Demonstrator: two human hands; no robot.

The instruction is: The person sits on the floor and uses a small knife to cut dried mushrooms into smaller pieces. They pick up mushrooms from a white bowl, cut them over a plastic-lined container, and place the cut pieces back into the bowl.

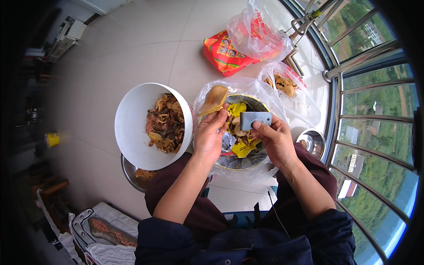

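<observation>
My left hand (212,129) holds a tan mushroom (213,99) by its stem end, its broad cap tilted up to the left. In my right hand (275,139) is a flat grey metal blade (255,121) with a small hole at one end, my thumb pressed on its face. Both hands are over a bin lined with a clear plastic bag (245,175); inside lie mushroom scraps (239,131), yellow wrappers (245,149) and crumpled paper. Left of the bin, a white bucket (132,122) contains many brown mushroom pieces (165,122).
A metal bowl (127,174) sits partly under the bucket. Beyond the bin are a red patterned bag (218,53) and a plastic bag of mushrooms (285,86). A steel colander (313,142) stands near the railing (371,117) on the right.
</observation>
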